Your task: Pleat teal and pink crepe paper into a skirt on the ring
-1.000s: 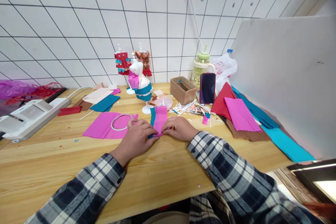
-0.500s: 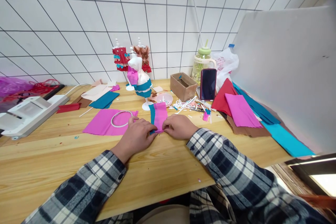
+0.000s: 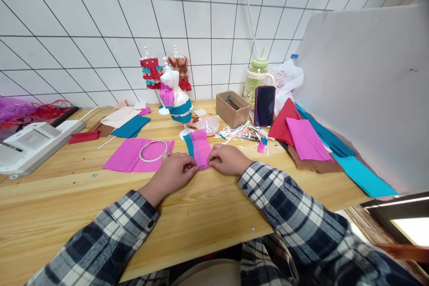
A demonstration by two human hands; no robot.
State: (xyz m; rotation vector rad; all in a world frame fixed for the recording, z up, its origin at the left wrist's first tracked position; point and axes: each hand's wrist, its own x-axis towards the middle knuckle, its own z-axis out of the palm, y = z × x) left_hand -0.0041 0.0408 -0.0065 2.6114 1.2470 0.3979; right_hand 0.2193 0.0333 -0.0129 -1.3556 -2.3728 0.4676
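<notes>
A small strip of pink and teal crepe paper (image 3: 201, 145) lies on the table between my hands. My left hand (image 3: 174, 172) pinches its near left corner, fingers closed. With thumb and fingertips together, my right hand (image 3: 228, 159) grips the near right edge. Beyond the strip stands a small white mannequin (image 3: 171, 81) dressed with teal bands and a pink piece. Left of my left hand, a larger pink sheet (image 3: 124, 155) lies flat with a white ring (image 3: 141, 154) on top.
Behind stand two dressed mannequins, one in red (image 3: 150, 70) and one in brown (image 3: 182, 65). A cardboard box (image 3: 232, 114), a phone (image 3: 264, 106), a green-lidded jug (image 3: 256, 81) and paper scraps (image 3: 236, 132) are at the back. Folded coloured papers (image 3: 308, 140) lie right; a power strip (image 3: 40, 145) lies left.
The crepe paper strip has turned slightly, its far end tilting left. My left hand has shifted a little at its corner; my right hand stays nearly still. The view has moved slightly.
</notes>
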